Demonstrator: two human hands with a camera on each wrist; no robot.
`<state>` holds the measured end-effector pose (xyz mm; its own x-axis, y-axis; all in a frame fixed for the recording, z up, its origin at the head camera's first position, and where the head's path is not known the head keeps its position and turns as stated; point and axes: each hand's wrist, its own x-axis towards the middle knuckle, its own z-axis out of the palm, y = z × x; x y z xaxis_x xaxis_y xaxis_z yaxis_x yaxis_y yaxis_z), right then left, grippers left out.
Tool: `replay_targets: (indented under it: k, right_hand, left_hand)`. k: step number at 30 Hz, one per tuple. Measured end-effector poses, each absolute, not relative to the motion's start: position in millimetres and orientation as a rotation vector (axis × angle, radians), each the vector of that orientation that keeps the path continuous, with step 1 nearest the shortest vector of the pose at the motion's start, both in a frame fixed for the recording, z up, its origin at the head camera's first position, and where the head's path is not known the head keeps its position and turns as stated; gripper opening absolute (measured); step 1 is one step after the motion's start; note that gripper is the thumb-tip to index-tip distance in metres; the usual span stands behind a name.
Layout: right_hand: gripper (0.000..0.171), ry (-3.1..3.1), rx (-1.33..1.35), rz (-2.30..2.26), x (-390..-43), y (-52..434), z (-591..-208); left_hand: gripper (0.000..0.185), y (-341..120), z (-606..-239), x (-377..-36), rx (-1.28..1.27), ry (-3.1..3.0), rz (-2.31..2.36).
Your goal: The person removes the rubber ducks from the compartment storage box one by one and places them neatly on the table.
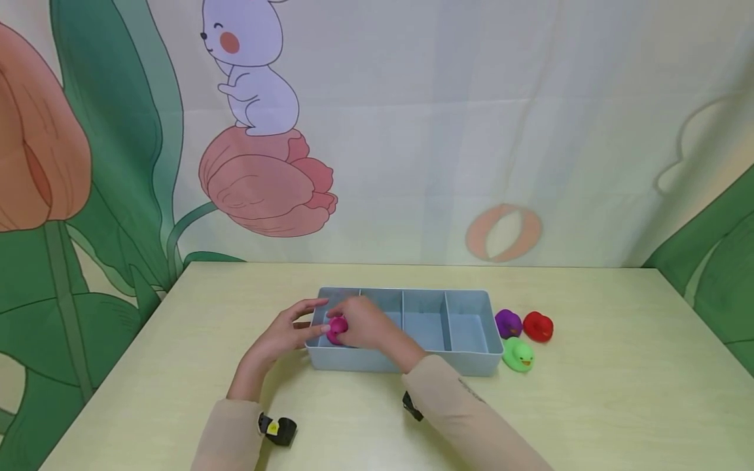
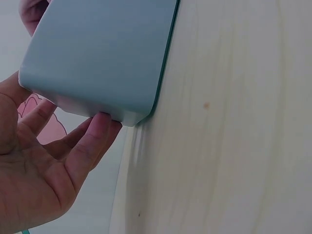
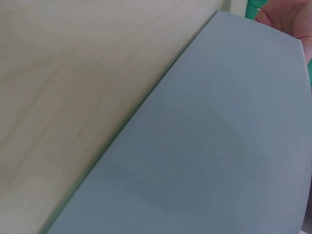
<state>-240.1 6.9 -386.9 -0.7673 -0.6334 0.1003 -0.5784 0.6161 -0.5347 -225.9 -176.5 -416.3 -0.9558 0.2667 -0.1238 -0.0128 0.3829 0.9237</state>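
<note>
A pale blue tray (image 1: 465, 364) with several compartments lies in the middle of a light wooden table (image 1: 589, 405). My right hand (image 1: 364, 325) reaches over the tray's front wall and pinches a magenta rubber duck (image 1: 336, 330) at the leftmost compartment. My left hand (image 1: 287, 329) lies against the tray's left end with its fingers fairly straight. In the left wrist view the left hand's fingertips (image 2: 103, 123) touch the lower corner of the tray (image 2: 102, 53). The right wrist view shows only the tray's outer wall (image 3: 209, 146) and the table (image 3: 73, 73).
Three rubber ducks sit on the table just right of the tray: purple (image 1: 508, 322), red (image 1: 538, 326) and green (image 1: 519, 355). The tray's other compartments look empty. A printed curtain with a rabbit and tulips hangs behind the table's far edge.
</note>
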Motion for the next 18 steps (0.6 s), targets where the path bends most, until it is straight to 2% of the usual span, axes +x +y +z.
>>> replay_targets:
  k: [11,18]
  right_hand:
    - [0.016,2.833,-1.022,-0.599,-242.0,-3.5,-388.4]
    - [0.013,2.842,-0.972,-0.545,-241.4,-6.4,-388.2]
  left_hand:
    - [0.056,-176.3,-417.4,-224.8,0.227,2.385,1.613]
    - [0.056,-176.2,-416.1,-224.0,0.231,2.394,1.61]
